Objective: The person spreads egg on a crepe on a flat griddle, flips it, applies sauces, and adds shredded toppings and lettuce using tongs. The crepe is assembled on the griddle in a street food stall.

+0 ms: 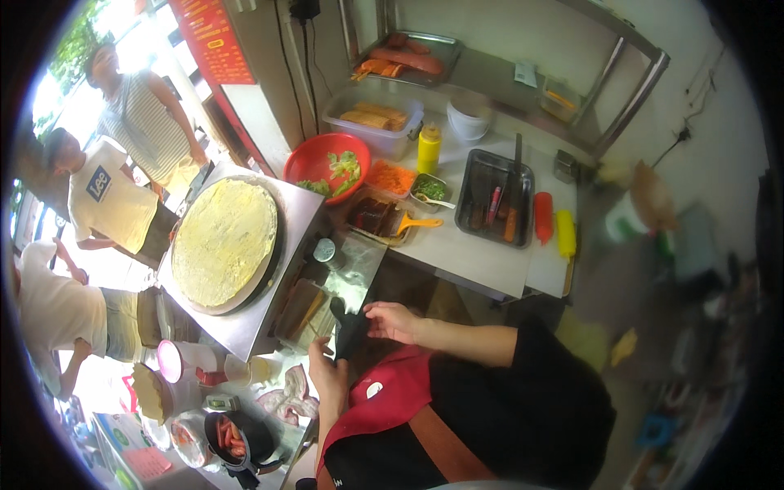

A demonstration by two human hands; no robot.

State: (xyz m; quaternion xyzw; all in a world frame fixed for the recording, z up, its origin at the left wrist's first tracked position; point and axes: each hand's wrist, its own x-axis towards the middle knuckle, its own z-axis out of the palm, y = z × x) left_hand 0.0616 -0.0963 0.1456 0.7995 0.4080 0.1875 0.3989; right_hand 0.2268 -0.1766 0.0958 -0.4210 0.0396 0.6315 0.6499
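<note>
A limp black item, possibly a glove, is at my left hand, whose fingers close around its lower end. My right hand is beside the item's right edge with fingers curled; I cannot tell whether it grips it. Ahead to the left, a thin pale-yellow crepe covers most of a round griddle. A clear container with wooden sticks stands just beyond my hands, near a shaker with a metal top. Below the left hand lies a crumpled patterned cloth.
On the white counter are a red bowl of lettuce, a sauce tub with an orange-handled brush, a black tool tray and squeeze bottles. A pot of sausages stands lower left. Several people stand outside.
</note>
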